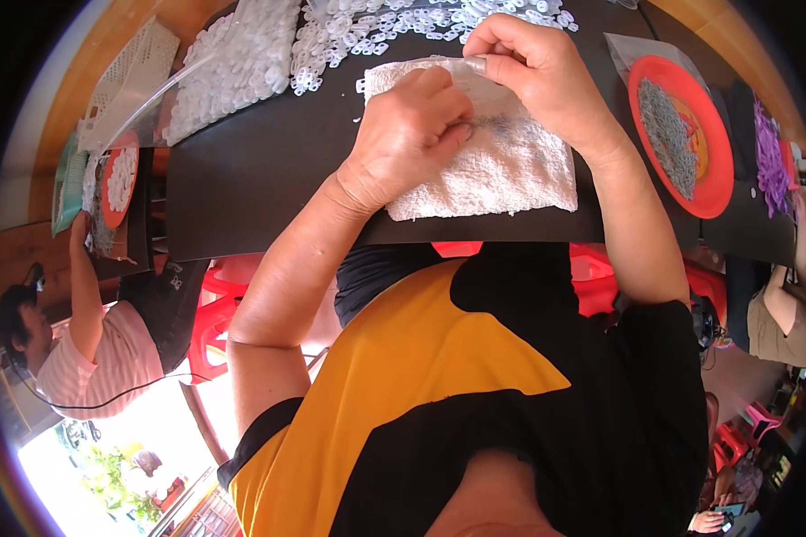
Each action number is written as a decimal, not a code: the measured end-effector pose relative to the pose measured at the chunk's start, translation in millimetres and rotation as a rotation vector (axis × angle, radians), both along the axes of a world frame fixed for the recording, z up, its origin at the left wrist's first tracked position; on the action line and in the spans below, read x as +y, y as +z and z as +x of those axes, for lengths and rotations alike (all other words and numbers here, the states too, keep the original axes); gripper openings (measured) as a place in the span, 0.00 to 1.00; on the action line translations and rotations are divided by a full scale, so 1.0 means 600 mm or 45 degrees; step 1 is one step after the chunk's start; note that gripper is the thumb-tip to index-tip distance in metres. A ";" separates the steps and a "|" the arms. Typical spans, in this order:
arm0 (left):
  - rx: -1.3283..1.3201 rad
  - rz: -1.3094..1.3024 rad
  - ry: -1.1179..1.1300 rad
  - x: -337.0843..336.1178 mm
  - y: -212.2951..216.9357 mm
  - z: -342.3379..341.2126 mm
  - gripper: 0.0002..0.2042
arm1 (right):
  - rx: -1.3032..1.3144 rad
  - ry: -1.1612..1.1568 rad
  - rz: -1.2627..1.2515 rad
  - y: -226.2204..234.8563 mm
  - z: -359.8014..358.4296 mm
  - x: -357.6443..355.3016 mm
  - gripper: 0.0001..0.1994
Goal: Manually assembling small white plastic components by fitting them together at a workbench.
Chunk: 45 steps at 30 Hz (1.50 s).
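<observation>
A folded white towel (pixel 501 179) lies on the dark table in front of me, with a greyish smudge near its middle. My left hand (pixel 410 134) rests over the towel's left part, its fingers curled in and the thumb pressed to them. What sits in that pinch is too small to name. Over the towel's far edge, my right hand (pixel 537 76) is closed, thumb and index fingertip together; whatever they hold cannot be made out. Just beyond the hands, small white plastic pieces with holes (pixel 403 22) are spread loosely.
A clear bag of white pieces (pixel 233 72) stands at the far left. On the right, a red plate (pixel 715 179) holds many small grey pieces, with a purple bundle (pixel 768 152) beyond it. A co-worker (pixel 98 358) sits at left; another person (pixel 784 313) is at right.
</observation>
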<state>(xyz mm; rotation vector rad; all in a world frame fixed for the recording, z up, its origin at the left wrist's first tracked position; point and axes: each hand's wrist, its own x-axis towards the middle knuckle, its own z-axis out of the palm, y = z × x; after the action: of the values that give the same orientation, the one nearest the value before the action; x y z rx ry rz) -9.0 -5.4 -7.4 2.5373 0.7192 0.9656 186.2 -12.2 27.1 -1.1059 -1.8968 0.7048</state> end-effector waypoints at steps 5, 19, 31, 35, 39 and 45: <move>0.099 -0.032 -0.003 0.002 0.008 -0.001 0.06 | -0.019 -0.037 -0.027 -0.010 0.000 0.000 0.02; -0.015 -0.216 0.065 0.003 0.003 -0.009 0.06 | 0.044 -0.054 0.101 -0.019 -0.001 0.006 0.03; 0.225 0.427 0.125 -0.004 -0.006 0.013 0.05 | 0.025 -0.065 0.104 -0.018 0.000 0.006 0.03; -0.292 -0.406 0.142 -0.002 0.001 -0.007 0.03 | -0.045 -0.032 -0.016 -0.007 0.002 0.000 0.03; -0.692 -1.215 0.168 0.006 0.026 -0.017 0.05 | 0.036 0.062 -0.010 -0.004 0.001 -0.004 0.07; -0.851 -1.399 0.064 0.002 0.026 -0.019 0.05 | 0.095 0.161 0.147 0.000 -0.017 -0.006 0.10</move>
<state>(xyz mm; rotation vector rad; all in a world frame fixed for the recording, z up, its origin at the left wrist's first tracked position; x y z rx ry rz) -20.3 -4.0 8.4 1.1684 0.7801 0.9583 176.1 -16.1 27.3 -0.8825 -1.9308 0.6868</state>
